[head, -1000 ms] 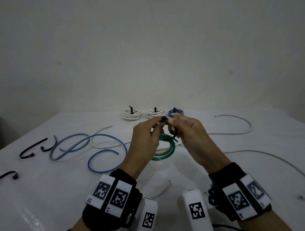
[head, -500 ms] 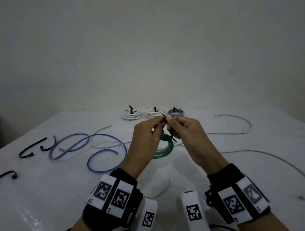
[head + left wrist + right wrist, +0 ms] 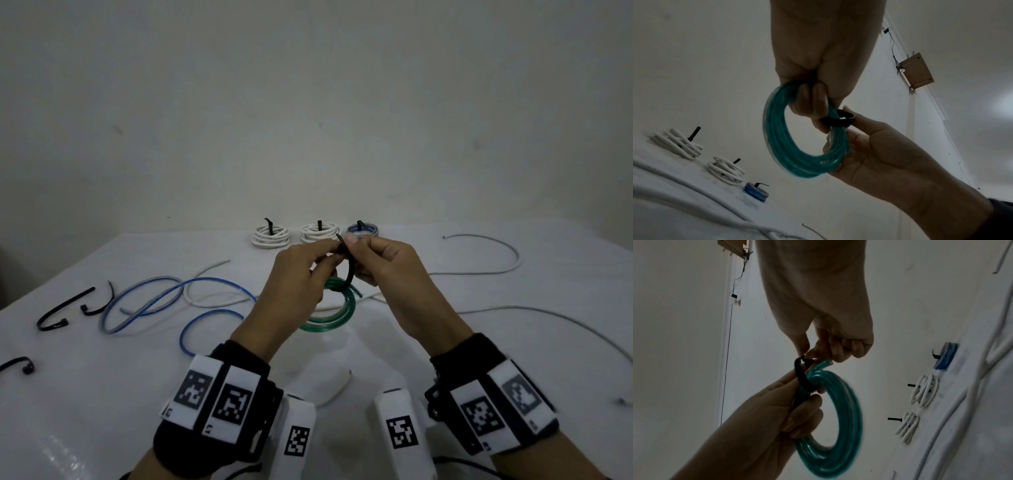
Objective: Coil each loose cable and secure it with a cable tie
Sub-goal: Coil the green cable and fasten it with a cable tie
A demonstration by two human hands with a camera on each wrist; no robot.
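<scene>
1. My left hand (image 3: 291, 284) has its grip curled round the green coil (image 3: 337, 308), which hangs in the air just above the bench (image 3: 102, 394), fingers hooked through the ring.
2. My right hand (image 3: 394, 270) has its grip pinched on the black cable tie (image 3: 346, 265), which loops round the top of the green coil between my two thumbs (in the left wrist view it reads as a dark band (image 3: 838, 121) across the strands).
3. The bench is a pale, white-covered surface, slightly glossy near its front left corner, and it meets a plain off-white wall (image 3: 308, 102) straight ahead.
4. At the far edge of the bench stand three tied bundles in a row: two white coils (image 3: 270, 236) (image 3: 319, 233) and a blue coil (image 3: 362, 230), each with a black tie end sticking up.
5. To my left a loose blue cable (image 3: 191, 298) sprawls in open loops, crossing a loose white cable (image 3: 212, 294).
6. Further left lie three spare black ties (image 3: 61, 313), apart from one another, one of them near the bench's left edge.
7. To my right a long pale cable (image 3: 493, 270) curves across the bench, and another runs off toward the right edge.
8. High on the wall (seen from the wrist views) hangs a small wooden box (image 3: 917, 71) with a thin wire trailing below it.
</scene>
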